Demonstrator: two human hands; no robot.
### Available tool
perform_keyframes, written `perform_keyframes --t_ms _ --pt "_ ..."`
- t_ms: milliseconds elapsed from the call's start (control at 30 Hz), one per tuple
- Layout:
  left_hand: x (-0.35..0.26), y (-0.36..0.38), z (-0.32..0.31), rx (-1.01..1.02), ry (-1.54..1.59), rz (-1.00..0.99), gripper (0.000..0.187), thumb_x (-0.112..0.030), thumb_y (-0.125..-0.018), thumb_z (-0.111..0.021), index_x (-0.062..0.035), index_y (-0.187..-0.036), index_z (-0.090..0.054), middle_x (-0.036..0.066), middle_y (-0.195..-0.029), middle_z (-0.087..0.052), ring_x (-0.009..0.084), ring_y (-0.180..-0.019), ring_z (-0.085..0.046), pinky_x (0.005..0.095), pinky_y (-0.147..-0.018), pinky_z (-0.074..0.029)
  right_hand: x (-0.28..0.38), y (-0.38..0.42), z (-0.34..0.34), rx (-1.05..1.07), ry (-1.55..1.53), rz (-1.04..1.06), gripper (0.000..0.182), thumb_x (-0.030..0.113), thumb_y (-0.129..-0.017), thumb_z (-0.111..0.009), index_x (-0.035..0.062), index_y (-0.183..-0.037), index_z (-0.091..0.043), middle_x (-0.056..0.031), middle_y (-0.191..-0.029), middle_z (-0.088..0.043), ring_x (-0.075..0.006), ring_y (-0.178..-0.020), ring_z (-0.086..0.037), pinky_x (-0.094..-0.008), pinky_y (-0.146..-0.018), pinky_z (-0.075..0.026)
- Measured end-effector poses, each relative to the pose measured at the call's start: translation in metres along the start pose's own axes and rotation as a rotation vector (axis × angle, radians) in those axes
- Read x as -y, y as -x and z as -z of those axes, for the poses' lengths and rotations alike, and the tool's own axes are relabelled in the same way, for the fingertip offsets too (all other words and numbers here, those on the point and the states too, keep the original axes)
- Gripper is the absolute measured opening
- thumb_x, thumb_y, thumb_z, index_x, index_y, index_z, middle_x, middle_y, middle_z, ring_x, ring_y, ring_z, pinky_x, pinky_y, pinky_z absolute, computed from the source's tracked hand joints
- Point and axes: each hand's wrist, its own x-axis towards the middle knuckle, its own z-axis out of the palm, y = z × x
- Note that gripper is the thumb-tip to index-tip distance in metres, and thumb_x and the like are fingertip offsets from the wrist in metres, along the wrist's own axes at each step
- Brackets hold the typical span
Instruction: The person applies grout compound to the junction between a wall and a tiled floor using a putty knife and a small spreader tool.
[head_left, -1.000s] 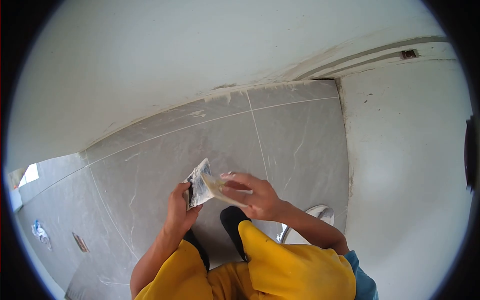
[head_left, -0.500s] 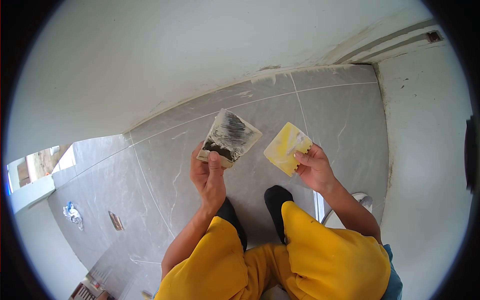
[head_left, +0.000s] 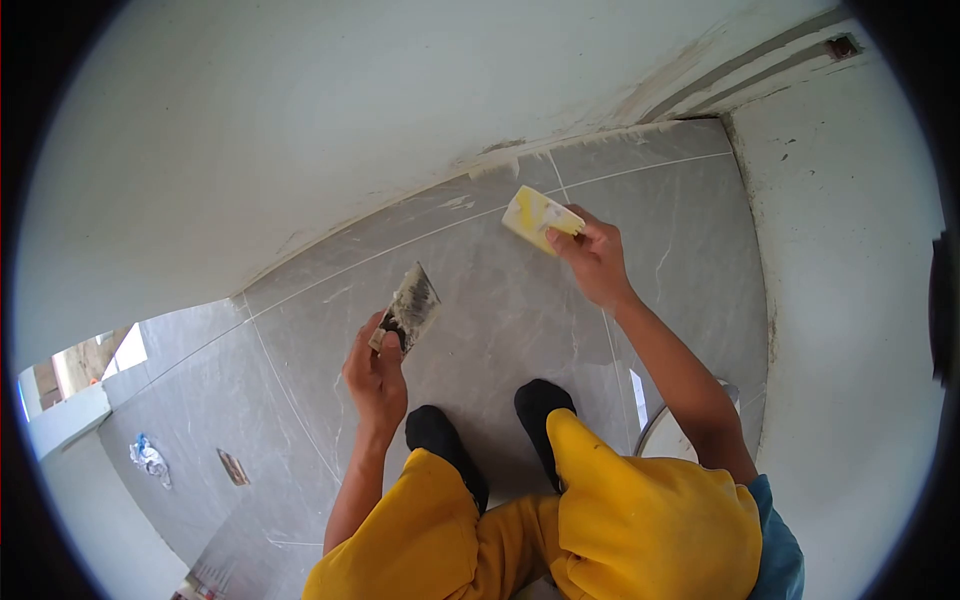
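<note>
My left hand [head_left: 377, 385] is closed around the lower edge of a flat, pale scraper [head_left: 412, 303], its thumb on the near face. Dark and whitish smears cover that face, and the scraper is tilted nearly edge-on. Farther forward and to the right, my right hand [head_left: 597, 265] grips a yellow plastic scraper [head_left: 532, 214] by its right edge. Whitish paste is smeared over the yellow face. A gap separates the two tools, with the grey tiled floor [head_left: 480, 290] beneath them and the white wall [head_left: 330, 130] ahead of the right hand.
A round, white-rimmed container [head_left: 668, 436] stands right of my legs, partly behind my right forearm. Crumpled plastic [head_left: 149, 459] and a small brownish piece [head_left: 232, 467] lie on the floor at left. Another wall [head_left: 850, 270] rises at right, and grooves run to a wall box [head_left: 843, 46].
My right hand has moved forward and left with the yellow scraper, tilting it. My left hand has shifted left and slightly back, turning its scraper nearly edge-on.
</note>
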Motion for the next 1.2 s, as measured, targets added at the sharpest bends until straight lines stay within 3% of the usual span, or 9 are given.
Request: perform_keyframes --t_ms 67,133,367,533,667,733,867,967,1200 --pt "0.001 -0.002 0.001 -0.025 0.045 0.01 0.03 -0.018 -0.1 -0.055 0.0044 -0.121 -0.06 0.007 -0.092 -0.065 0.0083 -0.081 -0.057 0.023 -0.069 -0.048 -0.01 -0.032 0.011 -0.087 0.229 0.187 0.023 0.002 -0.088 -0.062 0.0043 -0.111 -0.067 -0.0069 -0.113 -0.064 -0.0181 -0.099 -0.059 -0.0343 -0.085 -0.048" --pt "0.009 -0.001 0.006 -0.011 0.054 0.042 0.032 -0.02 -0.1 -0.056 0.0043 -0.121 -0.059 0.006 -0.092 -0.066 0.0079 -0.081 -0.057 0.0222 -0.071 -0.047 -0.028 -0.058 0.017 -0.192 0.967 0.621 0.034 -0.002 -0.079 -0.064 0.0057 -0.112 -0.067 -0.0076 -0.112 -0.061 -0.023 -0.099 -0.056 -0.0385 -0.084 -0.045" --pt "0.021 0.007 0.01 -0.015 0.119 0.129 0.033 -0.021 -0.1 -0.057 0.004 -0.121 -0.059 0.003 -0.093 -0.065 0.0077 -0.082 -0.056 0.0212 -0.073 -0.046 -0.074 -0.092 0.01 -0.232 1.317 0.776 0.038 0.002 -0.076 -0.065 0.0048 -0.113 -0.067 -0.0047 -0.113 -0.056 -0.0237 -0.1 -0.051 -0.0403 -0.085 -0.04" --pt "0.029 0.007 0.014 -0.031 0.191 0.162 0.033 -0.019 -0.1 -0.057 0.0037 -0.124 -0.057 0.004 -0.1 -0.064 0.0082 -0.087 -0.056 0.0211 -0.077 -0.044 -0.042 -0.078 0.009 0.092 1.581 0.506 0.032 0.005 -0.076 -0.063 0.0041 -0.108 -0.068 -0.0045 -0.095 -0.059 -0.0235 -0.085 -0.053 -0.0382 -0.075 -0.044" --pt "0.04 0.006 0.02 -0.026 0.282 0.2 0.036 -0.019 -0.1 -0.056 0.006 -0.126 -0.054 0.007 -0.107 -0.065 0.0121 -0.096 -0.059 0.0256 -0.086 -0.046 -0.018 -0.065 0.066 0.055 1.472 0.354 0.029 0.004 -0.078 -0.06 0.003 -0.105 -0.068 -0.0065 -0.096 -0.063 -0.0266 -0.087 -0.057 -0.0397 -0.073 -0.048" --pt "0.04 0.004 0.023 -0.015 0.275 0.233 0.037 -0.02 -0.1 -0.056 0.0058 -0.126 -0.054 0.007 -0.107 -0.064 0.0125 -0.096 -0.059 0.0258 -0.087 -0.046 -0.03 -0.077 0.123 -0.289 1.333 0.243 0.03 0.003 -0.079 -0.057 0.0034 -0.108 -0.068 -0.0097 -0.104 -0.064 -0.0304 -0.094 -0.058 -0.0422 -0.078 -0.05" --pt "0.045 0.004 0.024 -0.035 0.3 0.259 0.038 -0.022 -0.1 -0.056 0.0057 -0.126 -0.054 0.007 -0.106 -0.064 0.0121 -0.095 -0.058 0.0254 -0.087 -0.046 -0.054 -0.111 0.225 -0.508 1.491 -0.111 0.032 0.007 -0.084 -0.056 0.0091 -0.113 -0.069 -0.0094 -0.111 -0.064 -0.0328 -0.101 -0.058 -0.0449 -0.086 -0.049" --pt "0.047 0.001 0.025 0.024 0.265 0.274 0.038 -0.024 -0.101 -0.055 0.0051 -0.126 -0.055 0.006 -0.106 -0.064 0.0111 -0.094 -0.058 0.0243 -0.083 -0.047 -0.055 -0.133 0.257 -0.515 1.519 -0.307 0.034 0.009 -0.085 -0.056 0.0128 -0.117 -0.068 -0.0073 -0.118 -0.061 -0.0322 -0.109 -0.055 -0.047 -0.09 -0.047" --pt "0.044 -0.005 0.023 0.009 0.277 0.291 0.038 -0.024 -0.101 -0.055 0.0047 -0.125 -0.055 0.006 -0.105 -0.063 0.0109 -0.093 -0.058 0.0241 -0.082 -0.048 -0.062 -0.157 0.238 -0.442 1.567 -0.307 0.037 0.011 -0.085 -0.056 0.0165 -0.12 -0.066 -0.0056 -0.124 -0.056 -0.0311 -0.115 -0.051 -0.0484 -0.092 -0.046"
